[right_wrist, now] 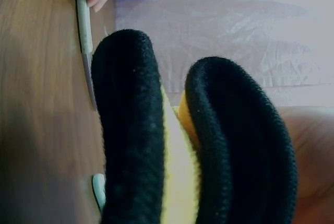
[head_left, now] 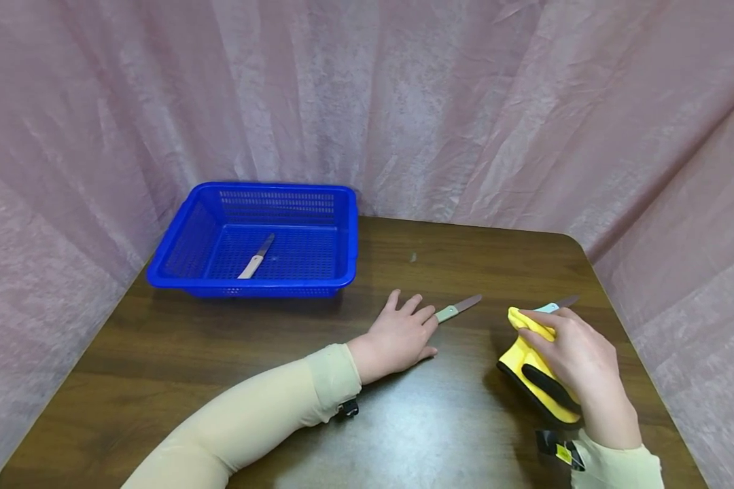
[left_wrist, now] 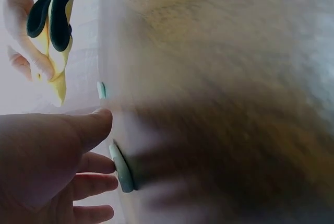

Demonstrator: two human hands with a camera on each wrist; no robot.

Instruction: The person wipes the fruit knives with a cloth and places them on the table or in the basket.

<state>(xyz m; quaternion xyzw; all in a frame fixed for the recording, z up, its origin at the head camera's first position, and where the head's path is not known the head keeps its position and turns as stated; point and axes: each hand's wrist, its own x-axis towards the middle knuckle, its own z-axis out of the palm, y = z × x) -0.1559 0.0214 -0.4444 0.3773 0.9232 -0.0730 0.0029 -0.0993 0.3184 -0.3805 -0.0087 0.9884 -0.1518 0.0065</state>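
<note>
My right hand (head_left: 578,353) pinches a folded yellow-and-black cloth (head_left: 529,356) over the right side of the table. Its fuzzy black folds fill the middle of the right wrist view. Partly behind this hand lies a knife with a light blue handle (head_left: 548,308); the rest of the handle is hidden. My left hand (head_left: 400,334) is spread palm down, fingers extended, at the handle end of a green-handled knife (head_left: 448,313). That knife's blade points to the right and away. In the left wrist view, fingertips are right at the green handle (left_wrist: 123,169).
A blue plastic basket (head_left: 348,275) stands at the back left of the brown wooden table (head_left: 269,339). Inside it lies a knife with a pale handle (head_left: 252,266). Pink curtains (head_left: 391,102) hang behind the table and along its sides.
</note>
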